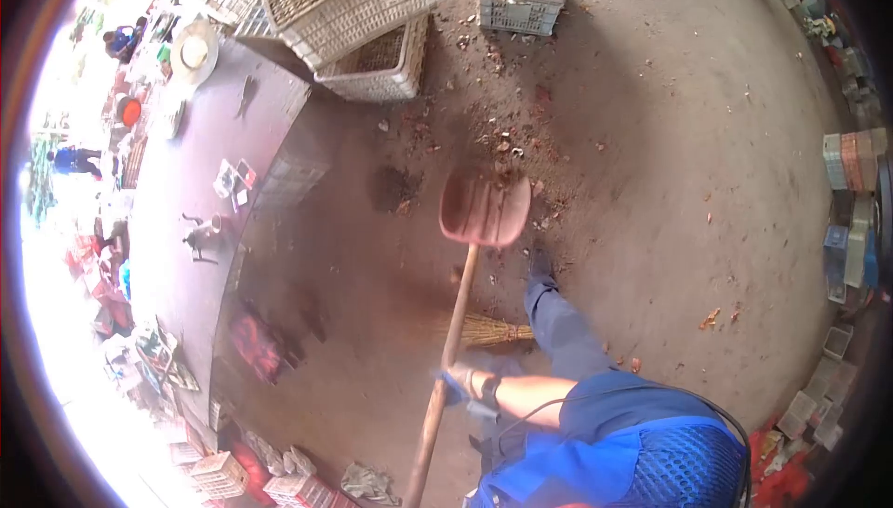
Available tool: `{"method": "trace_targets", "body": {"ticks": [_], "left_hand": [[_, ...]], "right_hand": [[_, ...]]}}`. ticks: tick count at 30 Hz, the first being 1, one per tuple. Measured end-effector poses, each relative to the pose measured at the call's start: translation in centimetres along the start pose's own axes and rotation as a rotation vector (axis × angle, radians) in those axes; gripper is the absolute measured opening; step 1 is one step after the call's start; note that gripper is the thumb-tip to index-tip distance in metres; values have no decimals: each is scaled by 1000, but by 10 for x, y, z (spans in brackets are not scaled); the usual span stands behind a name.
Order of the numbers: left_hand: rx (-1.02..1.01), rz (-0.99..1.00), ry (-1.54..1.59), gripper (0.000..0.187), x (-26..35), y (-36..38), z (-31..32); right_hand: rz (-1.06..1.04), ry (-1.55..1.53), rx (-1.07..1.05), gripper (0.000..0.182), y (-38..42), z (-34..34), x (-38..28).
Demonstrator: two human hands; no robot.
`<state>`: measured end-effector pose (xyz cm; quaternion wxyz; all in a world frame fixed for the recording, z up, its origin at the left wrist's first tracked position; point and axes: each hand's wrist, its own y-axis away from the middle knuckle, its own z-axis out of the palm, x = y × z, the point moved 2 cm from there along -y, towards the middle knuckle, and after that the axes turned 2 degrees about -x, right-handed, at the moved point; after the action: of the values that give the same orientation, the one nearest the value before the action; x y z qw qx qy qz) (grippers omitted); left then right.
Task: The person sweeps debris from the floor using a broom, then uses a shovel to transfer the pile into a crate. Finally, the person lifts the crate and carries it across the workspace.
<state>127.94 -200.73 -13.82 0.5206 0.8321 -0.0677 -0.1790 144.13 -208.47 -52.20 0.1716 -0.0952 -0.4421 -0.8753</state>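
Note:
My right hand (463, 381), with a dark band at the wrist, is closed around the wooden handle of a shovel (486, 210). The shovel's wide reddish scoop points away from me, low over the dirty floor, with some debris at its far edge. Its handle runs back toward me and leaves the view at the bottom. My left hand is out of view. Beyond the shovel handle, a straw broom head (493, 329) shows beside my leg (563, 322); the rest of the broom is hidden. Scraps of debris (507, 147) lie scattered ahead of the scoop.
A crate filled with leafy waste (521, 13) stands ahead. Pale plastic crates (358, 20) are stacked to its left. A large table (191, 192) on the left carries a straw hat (194, 52) and a kettle (203, 236). Boxes (851, 159) line the right edge.

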Motion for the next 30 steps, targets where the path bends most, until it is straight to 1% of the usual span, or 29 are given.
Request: {"method": "trace_targets", "body": {"ticks": [2,4,6,8,11,12,14,15,17,18,19,20,22,23,25,26,28,29,30], "left_hand": [[2,43,-6,39,37,-1,-13],[-2,89,-17,40,75,-2,-28],[-14,142,-40,41,114,-4,-45],[-26,210,-80,42,154,-10,-65],[-30,301,-218,43,225,-10,-98],[-22,298,-301,48,255,1,-105],[-9,301,-468,58,351,26,-122],[-76,274,-396,59,380,28,-123],[-207,213,-252,62,419,30,-121],[-175,244,-305,61,427,34,-114],[-141,278,-355,60,434,37,-104],[-112,309,-404,59,436,40,-94],[-74,334,-340,59,413,21,-69],[-61,355,-322,59,398,12,-58],[-34,378,-323,62,369,0,-41],[-16,362,-313,57,360,6,-37],[-15,484,32,41,359,42,-42],[9,461,82,41,350,43,-37],[-19,398,201,41,327,38,-28]], "right_hand": [[-77,-67,24,30,36,2,-90],[-237,-21,130,31,77,4,-175],[-388,-36,139,37,74,-10,-244],[-507,-39,228,47,111,-8,-299],[-646,-85,257,60,145,-7,-360],[-653,-124,211,60,158,-4,-372],[-674,-204,125,61,189,1,-395],[-629,-238,137,58,218,6,-403],[-638,-379,68,54,232,-3,-426],[-640,-449,33,52,234,-8,-434],[-607,-425,0,50,217,-26,-442],[-630,-411,28,49,209,-38,-441],[-618,-331,28,44,212,-46,-427],[-663,-326,21,40,224,-43,-416],[-638,-326,-9,39,223,-50,-396],[-627,-329,-28,39,227,-50,-383],[-598,-302,-49,39,233,-47,-359],[-587,-284,-57,38,238,-45,-347],[-596,-298,-59,38,245,-40,-335]]}}
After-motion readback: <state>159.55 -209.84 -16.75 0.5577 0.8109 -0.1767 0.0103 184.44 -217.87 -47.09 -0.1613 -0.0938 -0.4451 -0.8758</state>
